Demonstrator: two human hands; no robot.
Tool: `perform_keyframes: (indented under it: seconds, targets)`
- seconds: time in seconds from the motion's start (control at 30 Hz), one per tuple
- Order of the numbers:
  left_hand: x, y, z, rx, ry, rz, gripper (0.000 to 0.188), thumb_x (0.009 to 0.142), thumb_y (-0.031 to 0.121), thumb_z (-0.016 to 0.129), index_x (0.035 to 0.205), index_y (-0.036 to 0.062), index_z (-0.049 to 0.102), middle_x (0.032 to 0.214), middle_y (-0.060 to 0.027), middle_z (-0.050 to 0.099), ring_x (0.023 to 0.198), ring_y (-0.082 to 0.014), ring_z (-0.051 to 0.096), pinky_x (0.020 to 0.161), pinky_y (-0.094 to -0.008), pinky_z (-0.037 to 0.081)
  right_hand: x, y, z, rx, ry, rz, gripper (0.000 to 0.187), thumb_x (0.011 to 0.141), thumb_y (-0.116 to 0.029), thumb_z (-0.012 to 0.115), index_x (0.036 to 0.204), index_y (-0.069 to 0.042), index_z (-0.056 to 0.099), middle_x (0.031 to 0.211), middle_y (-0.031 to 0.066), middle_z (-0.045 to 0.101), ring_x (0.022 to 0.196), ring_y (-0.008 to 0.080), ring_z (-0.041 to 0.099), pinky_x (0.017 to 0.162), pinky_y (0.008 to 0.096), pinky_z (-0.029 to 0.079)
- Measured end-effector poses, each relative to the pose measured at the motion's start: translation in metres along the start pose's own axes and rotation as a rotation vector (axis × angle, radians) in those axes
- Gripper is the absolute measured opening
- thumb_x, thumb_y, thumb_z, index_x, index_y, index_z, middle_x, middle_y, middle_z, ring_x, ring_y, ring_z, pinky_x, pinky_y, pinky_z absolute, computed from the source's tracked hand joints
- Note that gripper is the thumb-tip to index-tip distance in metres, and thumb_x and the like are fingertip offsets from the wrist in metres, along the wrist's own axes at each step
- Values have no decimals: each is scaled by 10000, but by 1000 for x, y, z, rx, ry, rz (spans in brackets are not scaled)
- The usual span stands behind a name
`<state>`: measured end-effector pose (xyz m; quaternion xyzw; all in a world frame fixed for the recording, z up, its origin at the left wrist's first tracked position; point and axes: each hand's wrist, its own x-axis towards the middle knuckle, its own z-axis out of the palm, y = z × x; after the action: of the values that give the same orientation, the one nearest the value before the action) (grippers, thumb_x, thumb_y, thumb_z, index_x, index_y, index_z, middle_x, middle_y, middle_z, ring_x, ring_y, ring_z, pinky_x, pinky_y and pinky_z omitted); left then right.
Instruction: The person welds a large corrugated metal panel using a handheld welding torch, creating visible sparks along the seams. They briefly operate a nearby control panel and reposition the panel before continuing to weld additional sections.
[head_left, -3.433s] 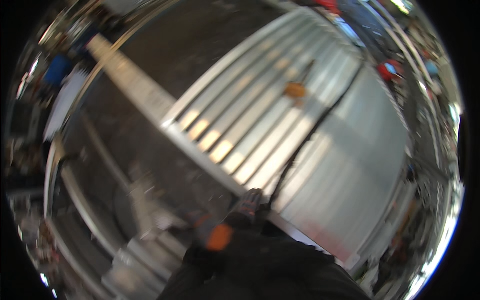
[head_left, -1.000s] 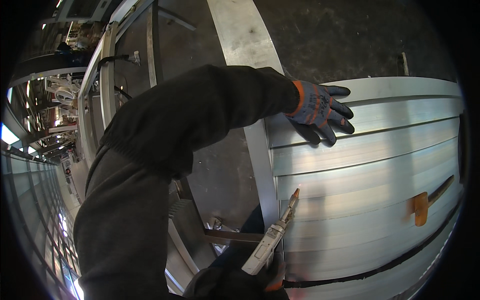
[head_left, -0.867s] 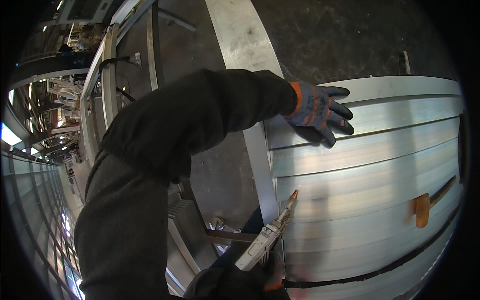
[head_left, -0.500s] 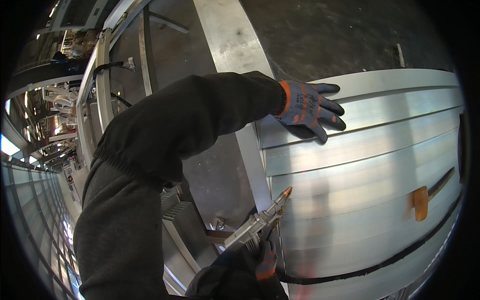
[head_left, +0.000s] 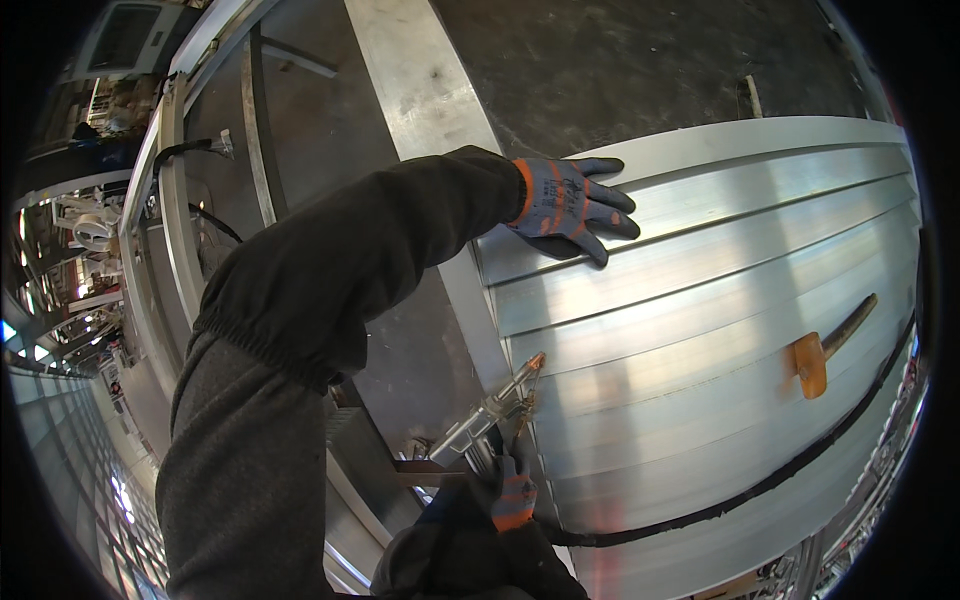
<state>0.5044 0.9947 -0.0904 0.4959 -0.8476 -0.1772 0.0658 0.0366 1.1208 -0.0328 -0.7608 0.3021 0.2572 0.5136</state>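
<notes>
Having swung flatter since the earlier frame, the torch [head_left: 468, 432] is pointing its tip over the panel's [head_left: 680, 350] near edge; the right hand [head_left: 514, 494] is wrapping its handle; the left hand [head_left: 566, 202], fingers spread, is resting on the slats.

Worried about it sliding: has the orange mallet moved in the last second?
No. Against the metal slats, the orange mallet lies in the same spot; the view itself shifted.

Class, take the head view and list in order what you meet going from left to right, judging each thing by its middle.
Black cable ending in a grey plug, silvery gun-shaped metal tool, left hand gloved in grey and orange, orange-headed mallet with a brown handle.
</notes>
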Motion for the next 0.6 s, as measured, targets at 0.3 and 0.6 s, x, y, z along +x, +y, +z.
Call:
perform_keyframes:
  seconds: [0.3, 0.6]
  targets:
    - [5, -13, 10, 140, -107, 66, 445, 985, 476, 435, 1426, 466, 494, 1658, -61, 317, 1552, -288, 256, 1244, -662, 112, -3, 22, 27, -329, -122, -75, 549, 951, -386, 606, 1401, -84, 518, 1289, 203, 592, 1095, 349, 641, 834, 479, 558]
    - [15, 42, 1, 149, -193, -326, 307, 941, 255, 525, 1181, 370, 679, 1575, -63, 458, 1524, -306, 316, 1236, -664, 117, -3, 40, 52, -109, 39, -17, 465, 1007, -328, 505, 1458, -220, 479, 1352, 238, 575, 1153, 415, 649, 914, 525, 541]
